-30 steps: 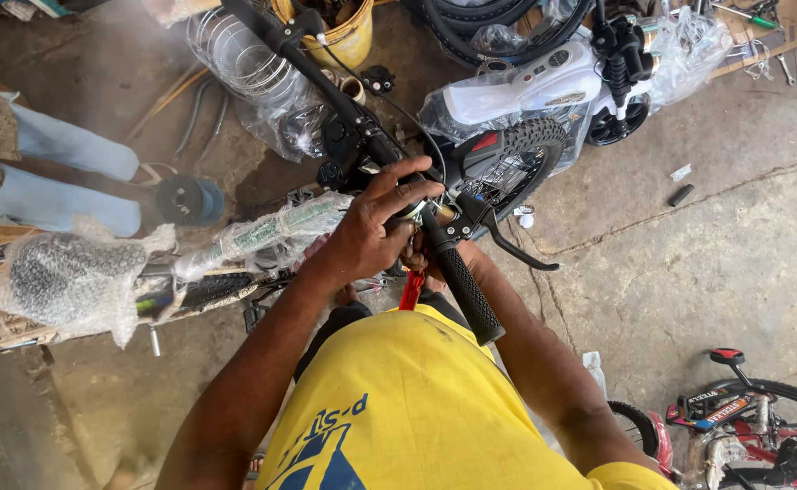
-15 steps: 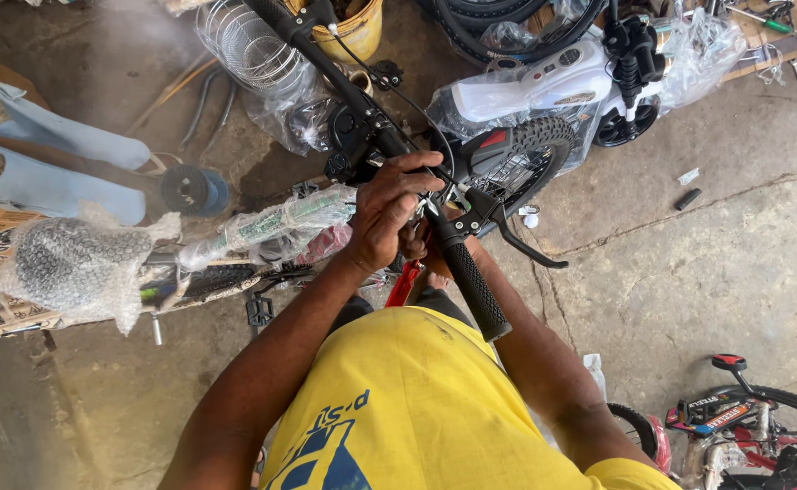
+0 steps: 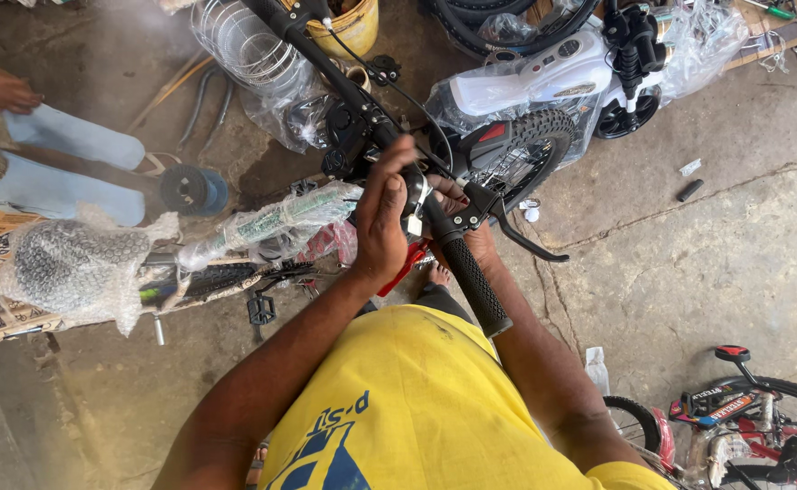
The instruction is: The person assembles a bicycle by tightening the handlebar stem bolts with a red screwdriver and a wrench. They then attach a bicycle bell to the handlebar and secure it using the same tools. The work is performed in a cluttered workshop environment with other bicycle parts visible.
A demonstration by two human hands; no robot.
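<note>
1. Since 1 s ago: left hand (image 3: pixel 383 220) slid up the handlebar (image 3: pixel 362 118) a bit; view shifted, bike sits lower in frame.
2. Left hand wrapped on bar at frame centre, fingers curled over the top.
3. Right hand (image 3: pixel 460 210) just under it, mostly hidden, touching brake lever (image 3: pixel 518 229) clamp; grip unclear.
4. Black rubber grip (image 3: pixel 476 286) points down toward yellow shirt (image 3: pixel 416 408).
5. Bubble-wrapped saddle (image 3: pixel 67 263) mid-left; yellow bucket (image 3: pixel 362 27) top centre; red bike (image 3: pixel 743 426) lower right.

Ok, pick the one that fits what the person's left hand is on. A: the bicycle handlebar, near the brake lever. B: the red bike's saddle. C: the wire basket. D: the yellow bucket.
A: the left hand is wrapped over the handlebar just above the black rubber sleeve, beside the brake lever; the right hand is at the same spot.
</note>
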